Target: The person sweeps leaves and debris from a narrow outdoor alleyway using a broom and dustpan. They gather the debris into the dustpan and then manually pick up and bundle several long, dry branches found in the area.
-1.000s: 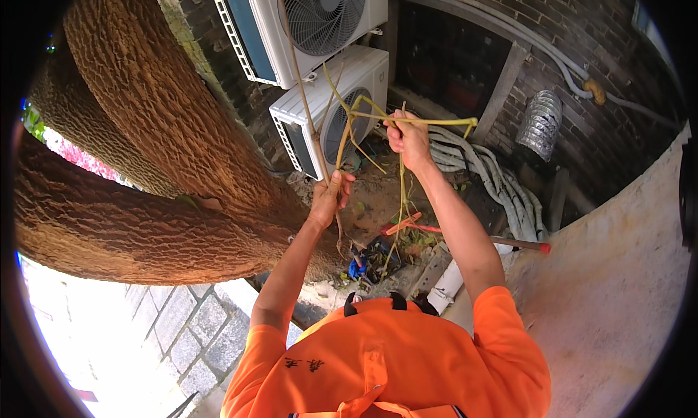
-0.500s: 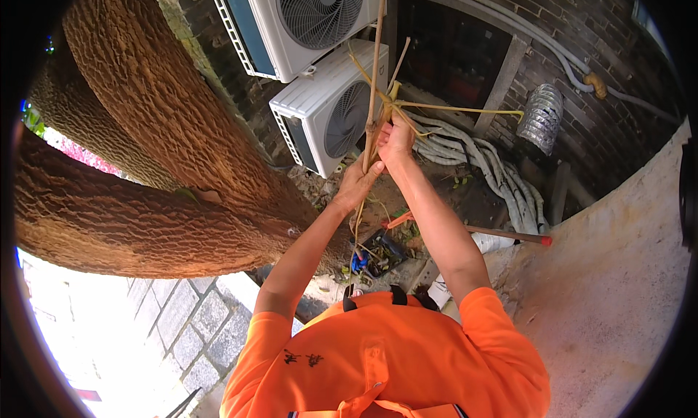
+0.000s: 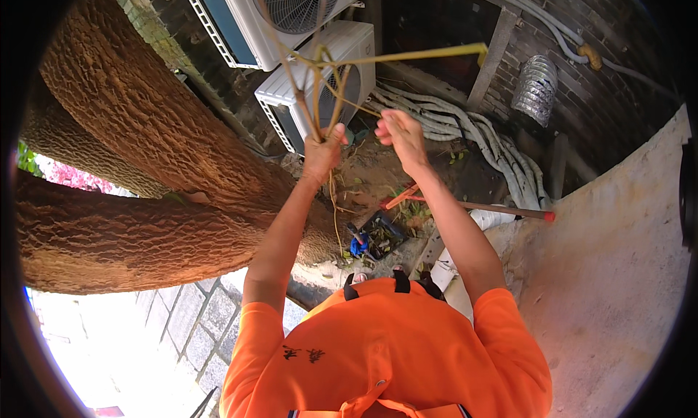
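Observation:
A bundle of long, bare brown branches stands up from my left hand, whose fingers are wrapped round their lower ends. A yellow-green stem sticks out to the right from the top of the bundle and bends at its tip. To the right, my right hand is apart from my left, with its fingers curled. A thin stem slants down from the bundle to the fingertips of this hand, which seem to pinch its end. A thin stalk hangs below my left hand.
A thick, forked tree trunk fills the left. Ahead are two white air-conditioner units, pale wrapped pipes and a foil duct. Below lie a dark crate with leaves and a red-ended rod. A concrete wall rises at right.
My left hand has moved left and up with the branches, which now lean left. My right hand has come away from the bundle's joint, and the hands are farther apart.

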The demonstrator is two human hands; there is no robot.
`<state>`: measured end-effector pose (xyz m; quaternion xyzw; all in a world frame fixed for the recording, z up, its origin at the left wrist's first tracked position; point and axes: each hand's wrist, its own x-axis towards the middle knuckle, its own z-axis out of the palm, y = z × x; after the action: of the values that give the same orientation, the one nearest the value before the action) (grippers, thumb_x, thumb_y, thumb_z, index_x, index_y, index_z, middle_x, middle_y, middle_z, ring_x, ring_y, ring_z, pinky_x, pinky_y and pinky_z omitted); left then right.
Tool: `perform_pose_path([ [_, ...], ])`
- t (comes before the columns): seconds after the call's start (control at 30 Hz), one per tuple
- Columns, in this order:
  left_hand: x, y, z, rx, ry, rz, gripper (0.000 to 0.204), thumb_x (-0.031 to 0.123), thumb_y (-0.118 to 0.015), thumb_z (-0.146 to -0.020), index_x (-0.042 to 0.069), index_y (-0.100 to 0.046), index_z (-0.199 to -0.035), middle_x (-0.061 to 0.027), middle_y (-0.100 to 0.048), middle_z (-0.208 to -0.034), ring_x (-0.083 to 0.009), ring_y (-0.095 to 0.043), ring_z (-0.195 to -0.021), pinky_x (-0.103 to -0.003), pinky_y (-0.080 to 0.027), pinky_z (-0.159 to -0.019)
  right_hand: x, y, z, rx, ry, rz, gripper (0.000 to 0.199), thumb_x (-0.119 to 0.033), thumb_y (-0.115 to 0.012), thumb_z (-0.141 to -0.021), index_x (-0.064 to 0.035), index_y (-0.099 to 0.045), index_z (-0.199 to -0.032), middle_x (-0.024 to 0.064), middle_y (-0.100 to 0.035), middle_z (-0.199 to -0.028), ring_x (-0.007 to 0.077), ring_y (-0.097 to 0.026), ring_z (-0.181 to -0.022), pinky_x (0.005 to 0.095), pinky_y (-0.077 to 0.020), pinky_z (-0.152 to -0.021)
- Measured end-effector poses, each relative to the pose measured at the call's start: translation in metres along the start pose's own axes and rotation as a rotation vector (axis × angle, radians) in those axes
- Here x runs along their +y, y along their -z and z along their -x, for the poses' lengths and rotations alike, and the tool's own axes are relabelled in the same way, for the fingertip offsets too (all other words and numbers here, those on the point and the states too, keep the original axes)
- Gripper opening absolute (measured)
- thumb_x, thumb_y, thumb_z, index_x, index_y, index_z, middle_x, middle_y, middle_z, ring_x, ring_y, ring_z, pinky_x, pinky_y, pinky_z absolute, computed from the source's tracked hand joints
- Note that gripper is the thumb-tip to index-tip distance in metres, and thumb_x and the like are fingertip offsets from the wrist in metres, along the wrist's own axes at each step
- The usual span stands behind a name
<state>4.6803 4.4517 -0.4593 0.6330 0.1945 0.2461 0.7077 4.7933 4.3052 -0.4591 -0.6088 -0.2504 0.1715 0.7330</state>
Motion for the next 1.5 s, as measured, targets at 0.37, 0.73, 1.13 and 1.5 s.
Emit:
perform_pose_path([
  [0.37, 0.002, -0.016, -0.005, -0.166, 0.029, 0.222, 0.038, 0.035, -0.059, -0.089, 0.006, -0.047, -0.068, 0.0031, -0.031, -0.044, -0.0081, -0.027, -0.033, -0.025, -0.023, -0.034, 0.128, 0.024, 0.075, 0.222, -0.766, -0.380, 0.033, -0.036, -0.045, -0.095, -0.0069, -0.056, -0.105, 0.0082, -0.061, -0.107, 0.0207, -0.053, -0.107, 0.0441, -0.0461, -0.085],
  [0.73, -0.058, -0.030, -0.002, -0.038, -0.263, -0.304, 0.032, 0.032, -0.060, -0.089, 0.000, -0.065, -0.091, -0.0037, -0.062, -0.069, -0.0102, -0.054, -0.053, -0.023, -0.042, -0.046, 0.068, -0.018, 0.060, 0.006, -0.124, -0.079, 0.020, -0.014, -0.044, -0.096, -0.0019, -0.051, -0.081, 0.0042, -0.054, -0.062, 0.0105, -0.052, -0.051, 0.0252, -0.0443, -0.049],
  [1.13, -0.035, -0.024, 0.004, 0.016, -0.004, 0.108, 0.035, 0.029, -0.061, -0.088, -0.001, -0.056, -0.072, -0.0102, -0.059, -0.057, -0.0199, -0.065, -0.060, -0.033, -0.053, -0.056, 0.067, -0.035, 0.074, -0.105, 0.221, 0.751, 0.042, -0.013, -0.052, -0.088, 0.0047, -0.040, -0.125, 0.0178, -0.043, -0.123, 0.0307, -0.045, -0.111, 0.0391, -0.0416, -0.087],
  [1.5, -0.037, -0.042, 0.023, 0.141, 0.001, -0.087, 0.038, 0.033, -0.058, -0.090, -0.002, -0.057, -0.076, -0.0082, -0.055, -0.049, -0.0147, -0.056, -0.045, -0.030, -0.043, -0.043, 0.064, -0.044, 0.096, -0.223, 0.085, 0.685, 0.036, -0.016, -0.060, -0.082, 0.0047, -0.044, -0.106, 0.0190, -0.054, -0.088, 0.0345, -0.054, -0.076, 0.0415, -0.0438, -0.063],
])
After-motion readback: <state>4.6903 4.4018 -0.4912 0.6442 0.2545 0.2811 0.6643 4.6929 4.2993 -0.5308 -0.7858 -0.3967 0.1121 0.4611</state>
